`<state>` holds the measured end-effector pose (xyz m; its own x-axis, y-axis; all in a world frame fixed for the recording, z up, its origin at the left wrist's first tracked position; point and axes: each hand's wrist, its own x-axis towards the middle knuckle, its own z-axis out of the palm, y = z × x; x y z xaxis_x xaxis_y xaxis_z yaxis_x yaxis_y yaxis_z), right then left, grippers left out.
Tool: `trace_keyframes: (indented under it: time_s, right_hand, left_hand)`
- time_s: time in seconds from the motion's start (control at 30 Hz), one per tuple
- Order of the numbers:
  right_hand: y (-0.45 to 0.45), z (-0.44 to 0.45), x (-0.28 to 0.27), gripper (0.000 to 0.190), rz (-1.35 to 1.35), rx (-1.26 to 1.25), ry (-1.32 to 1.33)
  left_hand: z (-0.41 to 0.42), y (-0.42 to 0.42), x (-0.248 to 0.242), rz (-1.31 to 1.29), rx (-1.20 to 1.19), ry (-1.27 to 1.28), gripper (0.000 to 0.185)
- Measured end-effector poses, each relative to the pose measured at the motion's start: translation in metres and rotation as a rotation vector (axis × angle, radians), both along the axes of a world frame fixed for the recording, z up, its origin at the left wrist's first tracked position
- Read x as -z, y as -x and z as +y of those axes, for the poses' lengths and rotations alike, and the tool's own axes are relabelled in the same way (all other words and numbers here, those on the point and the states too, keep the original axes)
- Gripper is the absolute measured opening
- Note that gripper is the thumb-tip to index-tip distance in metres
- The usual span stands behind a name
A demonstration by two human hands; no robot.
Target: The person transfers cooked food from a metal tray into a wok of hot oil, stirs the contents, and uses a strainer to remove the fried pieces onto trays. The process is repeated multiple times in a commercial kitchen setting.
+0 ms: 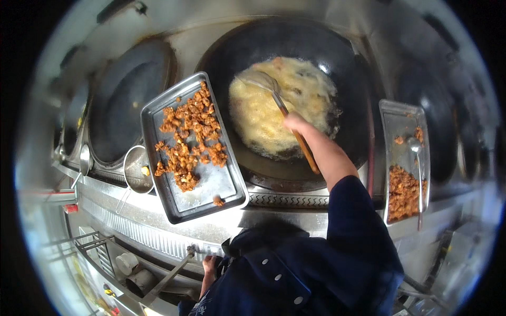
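My right hand [294,121] grips the wooden handle of a skimmer or ladle [281,103]. Its wide metal head dips into pale, foaming hot oil [265,118], partly hidden by the bubbles. The oil fills the bottom of a large dark wok [213,75], and blurred pieces of food show in the foam. Left of the wok, a metal tray [215,189] lies tilted, bearing browned fried pieces [193,130]. Down beside my body is my left hand [208,264], close to a metal tap pipe [191,251]; its fingers are too small to make out.
On the right, a deep metal pan [403,114] holds more brown pieces [403,193] and a long-handled spoon [420,173]. A small round strainer or pan [136,170] sits left of the tray. Another dark wok [126,102] stands behind it. Pots [141,283] lie low at left.
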<state>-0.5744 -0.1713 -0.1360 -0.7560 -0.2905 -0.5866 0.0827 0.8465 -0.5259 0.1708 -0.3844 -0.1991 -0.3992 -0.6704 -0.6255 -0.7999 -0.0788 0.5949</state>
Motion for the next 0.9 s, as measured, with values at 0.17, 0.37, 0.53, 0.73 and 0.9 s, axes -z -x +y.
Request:
trace_keyframes:
  time_s: [0.17,0.37,0.53,0.73,0.9]
  right_hand:
    - [0.012,0.022,-0.062,0.031,0.085,0.127,0.086]
    - [0.028,0.031,0.017,0.019,-0.069,0.290,0.101]
    - [0.022,0.113,-0.037,0.008,-0.382,0.381,0.316]
    - [-0.045,0.094,-0.009,0.012,-0.218,0.086,0.034]
    - [-0.050,0.135,-0.067,0.019,-0.225,0.036,0.133]
  left_hand:
    - [0.001,0.018,-0.036,0.114,-0.598,-0.196,0.014]
    - [0.027,-0.088,0.004,0.110,-0.245,0.137,0.019]
    - [0.058,-0.087,0.019,0.105,-0.312,-0.197,0.025]
    - [0.022,0.002,-0.004,-0.065,-0.245,-0.111,0.027]
    - [0.000,0.081,-0.032,0.139,-0.425,-0.218,0.017]
